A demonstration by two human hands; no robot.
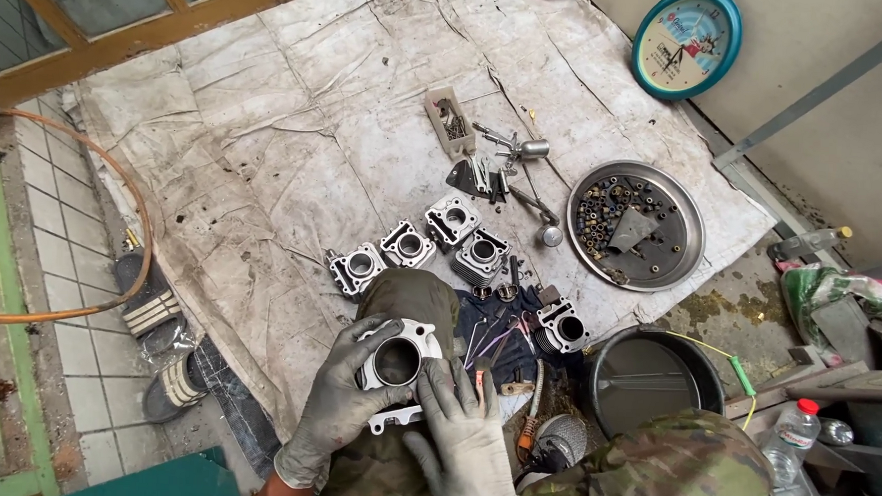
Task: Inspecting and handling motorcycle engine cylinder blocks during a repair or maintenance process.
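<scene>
Head view. Engine cylinder (397, 360), grey metal with open round bore: held over the person's knee, between both gloved hands. Left hand (340, 397) wraps its left side, fingers closed on the rim. Right hand (462, 437) presses against its lower right edge. Further cylinders (408, 244) sit in a row on the sheet (267, 151) just beyond. Round metal tray (689, 204) of small parts lies well apart, right.

Small open carton (448, 121), beige, rectangular, on tarp far ahead of hands. Plastic bottle (788, 439), red cap, clear, lying right of right hand (467, 443). No screens seen.
</scene>
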